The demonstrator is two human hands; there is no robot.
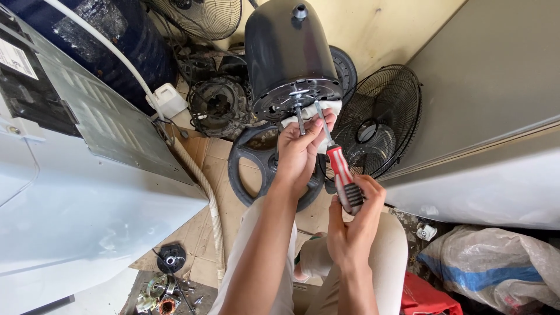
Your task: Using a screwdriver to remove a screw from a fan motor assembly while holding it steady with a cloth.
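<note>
A black domed motor housing (286,49) stands tilted in front of me, its vented underside with a metal shaft (300,119) facing me. My left hand (300,149) holds a white cloth (332,108) against the housing's lower edge, fingers by the shaft. My right hand (353,224) grips the red, white and black handle of a screwdriver (341,172). Its metal blade reaches up to the centre plate of the housing.
A white appliance casing (76,192) with a ribbed hose (213,204) fills the left. A grey panel (496,87) is on the right. Black fan grilles (379,119), a round black ring (245,169), motor parts (219,105) and a sack (496,268) lie around on cardboard.
</note>
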